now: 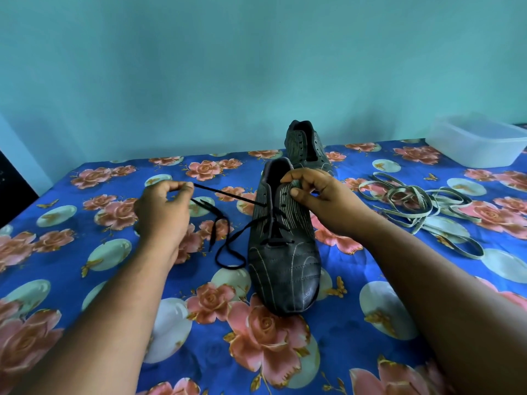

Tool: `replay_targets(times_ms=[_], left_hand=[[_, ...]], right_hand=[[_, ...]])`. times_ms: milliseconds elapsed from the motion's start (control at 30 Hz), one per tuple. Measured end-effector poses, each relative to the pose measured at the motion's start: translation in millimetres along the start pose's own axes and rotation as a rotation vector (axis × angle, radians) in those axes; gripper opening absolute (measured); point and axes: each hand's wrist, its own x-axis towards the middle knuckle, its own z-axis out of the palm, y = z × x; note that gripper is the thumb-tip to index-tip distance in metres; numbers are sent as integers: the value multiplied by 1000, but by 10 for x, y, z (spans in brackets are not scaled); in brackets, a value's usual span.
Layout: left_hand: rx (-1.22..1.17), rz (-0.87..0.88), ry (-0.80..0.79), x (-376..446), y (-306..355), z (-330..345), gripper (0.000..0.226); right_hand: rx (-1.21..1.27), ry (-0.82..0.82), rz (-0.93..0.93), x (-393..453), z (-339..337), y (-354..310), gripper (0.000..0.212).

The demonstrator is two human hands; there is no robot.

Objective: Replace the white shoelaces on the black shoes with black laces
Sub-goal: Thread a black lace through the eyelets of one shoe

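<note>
Black lace [228, 195] runs taut across the middle of the shot, and around it the scene is busy. At the far left edge a dark object [11, 192] sits half out of view. Everything rests on a surface [356, 337] dressed in a blue cloth printed with pink roses, and a plain turquoise wall [256, 67] stands behind it. At center, the near shoe [285, 266] points its toe toward the camera, its lower eyelets already crossed with the black lace. Directly behind it stands the 2nd shoe [306, 146], eyelets bare, partly hidden by the near shoe's heel and the right hand. Further right, the white laces [413, 206] lie in a loose tangled heap on the cloth, well apart from both shoes. In the far right corner sits a translucent plastic tub [479, 141].

Nothing blocks the lace itself; the taut end runs from an eyelet on the shoe's left side out to the left hand, while the other end trails in slack loops on the cloth just below that hand.

Left hand [162, 212] now: fingers curled in, thumb and forefinger pinching the lace tip, raised off the cloth to the left of the shoe. Right hand [322, 195]: fingers bent over the shoe's upper flap near the collar, thumb pressed on the striped side, gripping the shoe and steadying it.
</note>
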Motion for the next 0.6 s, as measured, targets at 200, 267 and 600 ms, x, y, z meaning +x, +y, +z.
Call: replay_targets(times_ms=[200, 267, 600], left_hand=[[272, 103, 25, -56, 43, 18, 22], [274, 279, -44, -110, 69, 74, 25], [49, 429, -500, -420, 202, 293, 18]], right_hand=[[-21, 7, -13, -2, -10, -5, 23], [-23, 11, -20, -3, -21, -29, 23], [-46, -2, -123, -44, -51, -220, 21]])
